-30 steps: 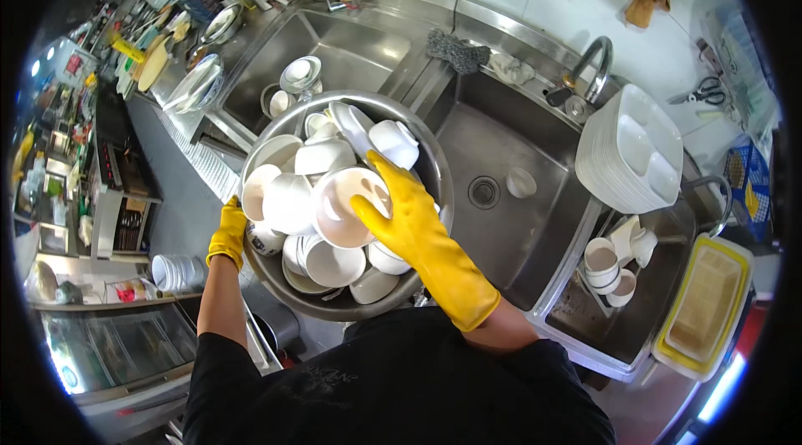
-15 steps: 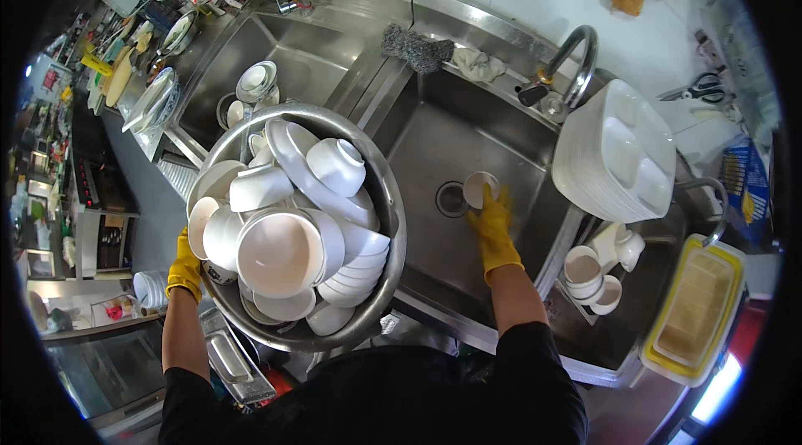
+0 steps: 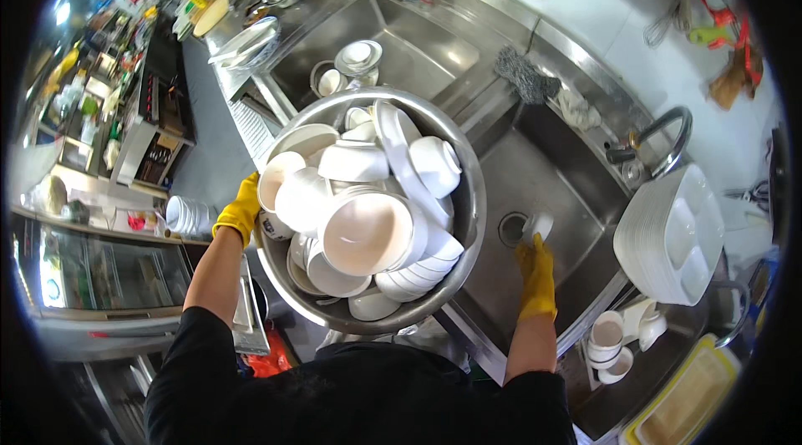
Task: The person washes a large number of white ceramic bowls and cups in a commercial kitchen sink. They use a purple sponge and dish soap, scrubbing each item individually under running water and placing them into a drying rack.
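Note:
A large round metal basin (image 3: 477,215), heaped with white bowls (image 3: 368,232), cups and plates, sits in front of me. My left hand (image 3: 241,209), in a yellow rubber glove, is closed on the basin's left rim; its fingertips are partly hidden. Down in the right sink (image 3: 568,169), my right hand (image 3: 536,275), gloved the same way, grips a small white cup (image 3: 540,227). That cup is tilted close beside the drain (image 3: 512,229), and I cannot tell whether it touches the sink floor.
White dishes (image 3: 359,55) stand in the left sink (image 3: 418,44). A grey scrubber (image 3: 526,75) and a cloth (image 3: 578,110) lie on the ledge near the faucet (image 3: 678,140). Stacked compartment trays (image 3: 668,232) rise at right, above several cups (image 3: 607,336) and a yellow-rimmed tub (image 3: 681,395).
The whole view has swung, so the basin and sinks appear farther right. My right hand keeps hold of the cup, which has tipped from mouth-up onto its side. My left hand stays on the rim.

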A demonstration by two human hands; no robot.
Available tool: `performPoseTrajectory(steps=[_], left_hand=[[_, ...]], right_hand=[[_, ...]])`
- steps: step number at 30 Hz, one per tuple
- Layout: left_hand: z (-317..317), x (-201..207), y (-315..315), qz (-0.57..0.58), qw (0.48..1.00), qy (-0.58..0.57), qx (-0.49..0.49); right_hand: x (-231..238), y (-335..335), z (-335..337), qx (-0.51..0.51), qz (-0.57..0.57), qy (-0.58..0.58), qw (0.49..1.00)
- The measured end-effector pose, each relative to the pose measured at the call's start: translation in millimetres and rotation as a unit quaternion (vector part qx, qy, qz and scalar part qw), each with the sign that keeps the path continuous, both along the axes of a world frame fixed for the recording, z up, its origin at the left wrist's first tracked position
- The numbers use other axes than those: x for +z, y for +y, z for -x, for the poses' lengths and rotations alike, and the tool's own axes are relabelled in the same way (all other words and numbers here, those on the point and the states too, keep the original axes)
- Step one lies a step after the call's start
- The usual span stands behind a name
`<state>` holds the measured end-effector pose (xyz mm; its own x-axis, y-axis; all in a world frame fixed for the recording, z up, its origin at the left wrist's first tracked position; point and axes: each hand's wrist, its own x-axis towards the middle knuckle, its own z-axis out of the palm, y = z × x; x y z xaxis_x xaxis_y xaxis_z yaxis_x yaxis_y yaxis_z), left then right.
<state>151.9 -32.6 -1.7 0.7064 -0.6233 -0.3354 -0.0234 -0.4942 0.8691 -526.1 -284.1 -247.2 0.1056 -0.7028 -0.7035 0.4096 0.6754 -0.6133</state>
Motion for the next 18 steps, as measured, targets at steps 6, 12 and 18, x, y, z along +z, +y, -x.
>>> performPoseTrajectory(steps=[6, 12, 18], left_hand=[[-14.2, -25.5, 14.4, -0.032, 0.997, -0.076, -0.012], [-18.1, -32.2, 0.7, -0.086, 0.985, -0.142, -0.045], [-5.9, -20.0, -6.9, -0.141, 0.971, -0.188, -0.046]], right_hand=[[238.4, 36.0, -56.5, 0.09, 0.296, 0.068, 0.949], [348.9, 65.5, -120.8, 0.187, 0.207, -0.008, 0.96], [370.2, 54.4, -110.3, 0.246, 0.279, 0.153, 0.915]])
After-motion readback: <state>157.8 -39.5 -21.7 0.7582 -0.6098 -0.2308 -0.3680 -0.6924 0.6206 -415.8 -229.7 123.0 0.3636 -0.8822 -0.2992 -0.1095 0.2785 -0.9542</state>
